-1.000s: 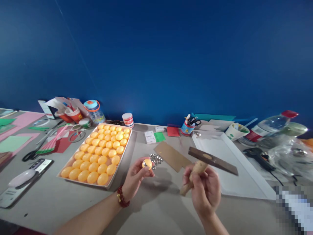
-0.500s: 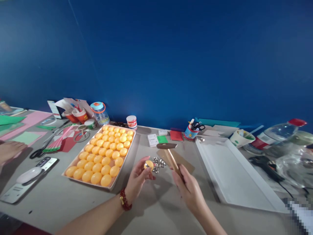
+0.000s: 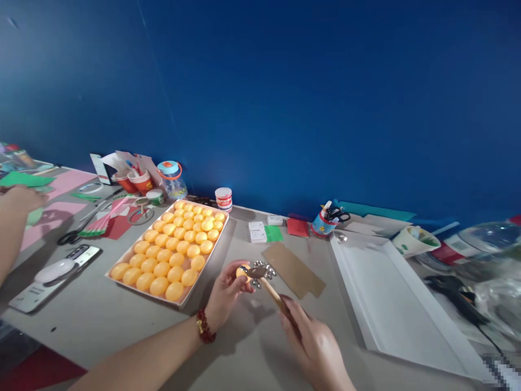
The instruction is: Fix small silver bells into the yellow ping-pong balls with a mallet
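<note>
My left hand (image 3: 228,288), with a red beaded bracelet at the wrist, pinches an orange ping-pong ball (image 3: 241,271). A dark spot shows on top of the ball; I cannot make out what it is. In my right hand (image 3: 311,334) is the wooden handle of a hammer (image 3: 270,291). Its dark metal head is beside the ball, at its right edge; whether they touch I cannot tell. Behind the hammer head lies a pile of small shiny silver pieces (image 3: 270,270), partly covered. An open box of orange ping-pong balls (image 3: 169,247) stands left of my left hand.
A white tray (image 3: 391,293) lies at right, beside a black glue gun (image 3: 458,298) and a plastic bottle (image 3: 468,244). Brown cardboard (image 3: 295,269) lies ahead of my right hand. At left are a phone (image 3: 36,293), scissors (image 3: 71,236) and another person's hand (image 3: 20,201).
The hammer has swung down and left, bringing its head to the ball in my left hand. The brown cardboard is now uncovered. At far left, the other person's hand has moved farther back.
</note>
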Tool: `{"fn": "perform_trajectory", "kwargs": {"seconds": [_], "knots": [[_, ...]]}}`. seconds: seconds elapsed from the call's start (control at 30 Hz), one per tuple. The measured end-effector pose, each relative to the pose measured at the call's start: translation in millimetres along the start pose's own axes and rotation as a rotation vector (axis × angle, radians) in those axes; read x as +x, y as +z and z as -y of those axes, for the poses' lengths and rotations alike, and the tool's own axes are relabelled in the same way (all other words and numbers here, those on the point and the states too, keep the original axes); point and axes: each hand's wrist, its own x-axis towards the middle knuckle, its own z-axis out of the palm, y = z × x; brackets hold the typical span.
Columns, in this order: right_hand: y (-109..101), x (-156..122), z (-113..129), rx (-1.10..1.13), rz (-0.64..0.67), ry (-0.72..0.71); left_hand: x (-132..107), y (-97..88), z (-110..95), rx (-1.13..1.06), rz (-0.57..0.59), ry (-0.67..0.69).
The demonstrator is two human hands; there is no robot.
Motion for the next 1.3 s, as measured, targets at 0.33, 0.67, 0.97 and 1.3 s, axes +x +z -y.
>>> {"fn": "perform_trajectory", "kwargs": {"seconds": [0.33,0.67,0.97,1.3], "knots": [[-3.1,1.4,2.2,0.072,-0.001,0.032,-1.4,-1.1,0.8,0.11,0.021,0.023],[-7.6,1.3,1.8,0.105,0.02,0.067,-3.8,3.8,-1.9,0.261,0.034,0.12],[-6.3,0.1,0.7,0.038,0.044,0.047,-4.2,5.2,-1.6,0.326,0.028,0.149],[-6.6,-3.5,-2.7,0.134,0.009,0.133,-6.5,0.0,-2.1,0.233,0.148,0.054]]}}
